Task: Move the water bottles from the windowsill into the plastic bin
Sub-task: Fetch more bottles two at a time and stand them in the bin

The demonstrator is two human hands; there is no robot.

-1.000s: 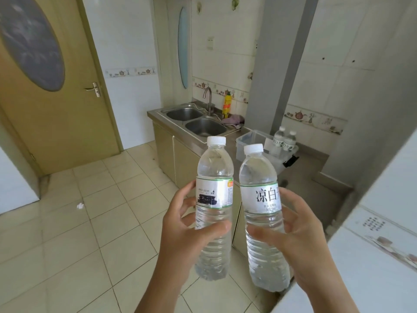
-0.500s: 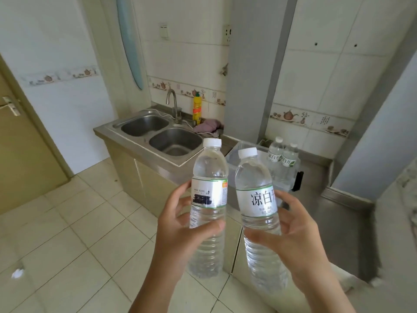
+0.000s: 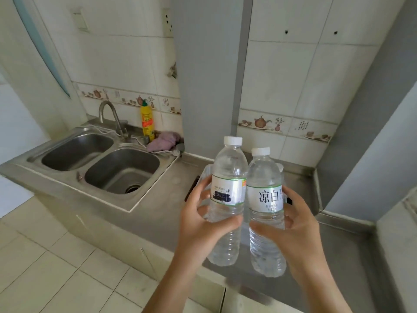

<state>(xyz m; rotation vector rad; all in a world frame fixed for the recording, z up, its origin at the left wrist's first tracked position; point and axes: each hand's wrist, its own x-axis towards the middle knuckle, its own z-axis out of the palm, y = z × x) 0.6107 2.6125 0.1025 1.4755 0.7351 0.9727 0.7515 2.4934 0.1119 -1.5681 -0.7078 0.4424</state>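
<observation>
I hold two clear, white-capped water bottles upright side by side over the steel counter. My left hand (image 3: 203,224) grips the left water bottle (image 3: 228,177), which has a green-edged label. My right hand (image 3: 300,236) grips the right water bottle (image 3: 264,175), whose white label bears large black characters. The clear plastic bin (image 3: 206,175) stands on the counter right behind the bottles. They hide nearly all of it; only a sliver of its left wall and black handle shows.
A steel counter (image 3: 171,199) runs left to a double sink (image 3: 121,170) with a tap (image 3: 110,114). A yellow detergent bottle (image 3: 147,120) and a purple cloth (image 3: 163,142) sit at the back. A grey column (image 3: 207,75) rises behind; a wall stands at right.
I have come closer to the counter and the view has swung right. The door has left the view. The bin and the bottles in it, visible before, are now hidden behind the two held bottles.
</observation>
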